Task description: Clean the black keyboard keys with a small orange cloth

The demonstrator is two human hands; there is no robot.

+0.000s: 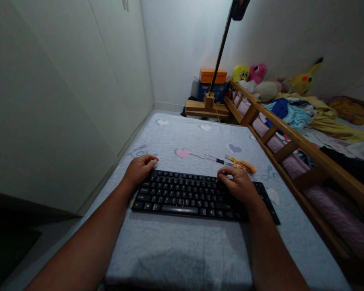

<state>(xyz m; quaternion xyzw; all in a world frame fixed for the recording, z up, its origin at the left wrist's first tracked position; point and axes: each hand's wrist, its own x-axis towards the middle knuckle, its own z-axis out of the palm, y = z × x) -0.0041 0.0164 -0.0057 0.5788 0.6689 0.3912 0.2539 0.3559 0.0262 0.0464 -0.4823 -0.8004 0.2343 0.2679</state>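
A black keyboard [182, 194] lies flat on the cloth-covered surface in front of me. My left hand [141, 169] rests at its upper left corner, fingers loosely extended, with nothing visible in them. Over the keyboard's right part is my right hand [238, 184], its thumb and index finger brought together above the keys in a pinch. Whatever is between those fingertips is too small to make out. Just beyond this hand lie an orange cloth [245, 166], a brush with a yellow handle [229, 158] and a thin tool with a black grip [220, 161]. A slender rod [197, 155] lies farther left.
Light grey cloth [176, 250] with heart prints covers the surface. A wooden bed rail [291, 137] runs along the right, with clothes and plush toys behind. At the far end stand a wooden-based pole [220, 52] and stacked boxes [213, 76]. A pale cabinet [73, 89] rises left.
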